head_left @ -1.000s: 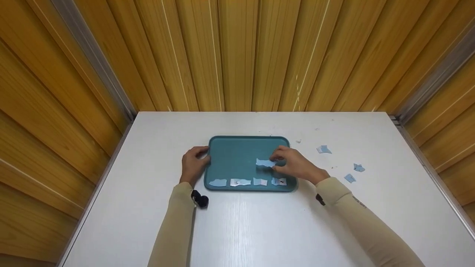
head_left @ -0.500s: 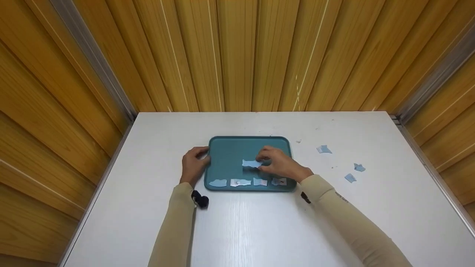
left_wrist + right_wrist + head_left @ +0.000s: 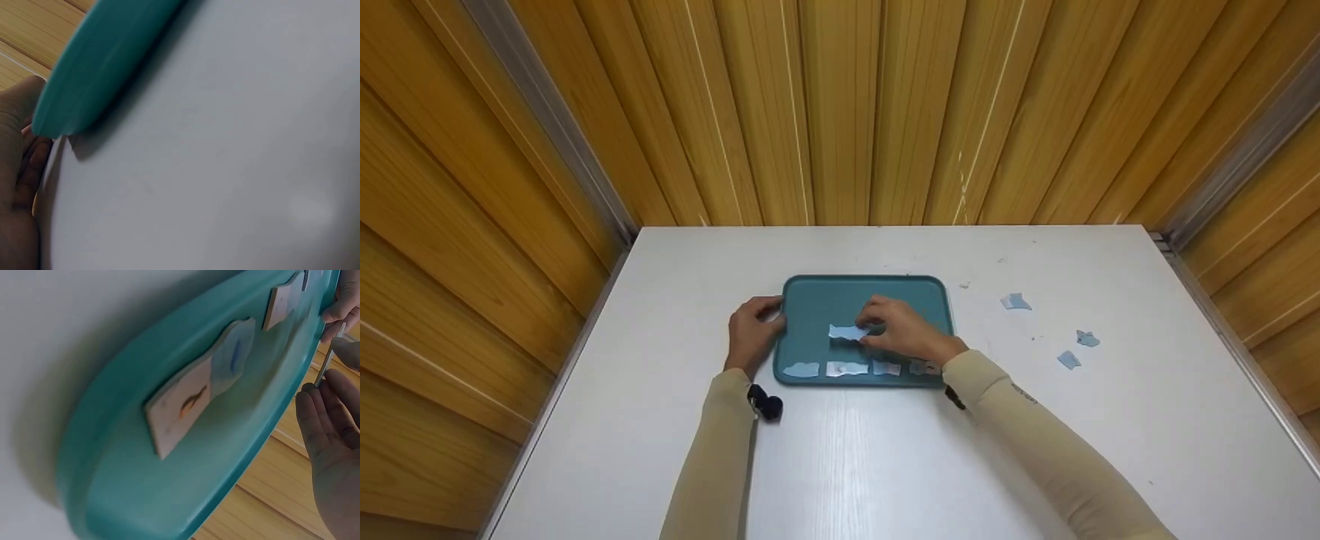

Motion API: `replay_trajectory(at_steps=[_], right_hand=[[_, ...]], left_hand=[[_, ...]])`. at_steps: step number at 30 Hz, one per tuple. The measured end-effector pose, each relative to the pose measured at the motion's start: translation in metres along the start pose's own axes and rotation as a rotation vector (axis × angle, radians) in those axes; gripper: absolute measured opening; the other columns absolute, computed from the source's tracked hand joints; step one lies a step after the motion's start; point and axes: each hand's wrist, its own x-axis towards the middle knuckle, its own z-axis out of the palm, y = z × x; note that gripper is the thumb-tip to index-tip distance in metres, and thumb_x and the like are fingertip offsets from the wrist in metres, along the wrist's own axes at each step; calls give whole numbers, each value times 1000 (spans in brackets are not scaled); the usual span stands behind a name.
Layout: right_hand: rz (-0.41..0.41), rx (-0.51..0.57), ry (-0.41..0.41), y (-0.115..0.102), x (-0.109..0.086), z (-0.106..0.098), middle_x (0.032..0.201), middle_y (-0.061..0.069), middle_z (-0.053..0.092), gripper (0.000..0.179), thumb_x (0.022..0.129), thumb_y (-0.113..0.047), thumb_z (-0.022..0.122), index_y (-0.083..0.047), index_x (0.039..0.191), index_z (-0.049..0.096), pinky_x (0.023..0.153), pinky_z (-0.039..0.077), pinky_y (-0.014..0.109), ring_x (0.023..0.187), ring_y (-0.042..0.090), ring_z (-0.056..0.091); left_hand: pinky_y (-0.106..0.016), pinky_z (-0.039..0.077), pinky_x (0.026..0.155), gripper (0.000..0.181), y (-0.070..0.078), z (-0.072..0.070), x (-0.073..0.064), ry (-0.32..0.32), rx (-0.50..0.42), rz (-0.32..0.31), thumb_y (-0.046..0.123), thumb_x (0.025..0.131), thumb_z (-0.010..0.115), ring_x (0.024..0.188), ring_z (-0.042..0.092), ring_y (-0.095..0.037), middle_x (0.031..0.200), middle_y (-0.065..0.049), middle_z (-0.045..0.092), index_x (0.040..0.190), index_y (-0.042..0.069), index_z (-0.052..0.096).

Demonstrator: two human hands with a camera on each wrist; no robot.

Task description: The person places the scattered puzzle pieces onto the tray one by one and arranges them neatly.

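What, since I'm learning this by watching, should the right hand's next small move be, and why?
I'd probably ease the held piece a little left, toward the bare stretch above the leftmost piece of the four along the near edge of the tray. The right hand pinches it over the tray, and the right wrist view shows it raised off the surface.

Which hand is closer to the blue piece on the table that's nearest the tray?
The right hand. It's over the tray, pinching another piece; that blue piece lies to its right. The left hand is farther, at the tray's left edge.
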Motion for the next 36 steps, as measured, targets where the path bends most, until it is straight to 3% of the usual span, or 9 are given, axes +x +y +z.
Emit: replay_trajectory(at_steps=[11,29,36], right_hand=[[-54,-2,-41,-8,14,20,112,12,67,23,92,-5,80,1,114,77,93,60,41,104,26,68],[-38,-2,-76,-19,28,39,112,10,67,21,94,-7,80,-2,114,78,91,60,37,103,22,67],[-81,-57,-69,-24,35,45,111,9,68,20,94,-8,82,-2,113,79,89,60,34,101,22,68]], left_hand=[[-40,49,111,33,-2,-1,1,-1,-5,17,10,92,81,124,63,-22,125,-1,73,125,10,78],[-39,49,111,34,-4,0,4,0,7,5,9,91,80,123,63,-21,125,0,73,124,11,79],[-38,51,108,33,-3,-1,2,-5,1,13,9,92,81,122,64,-22,124,-2,73,125,9,78]])
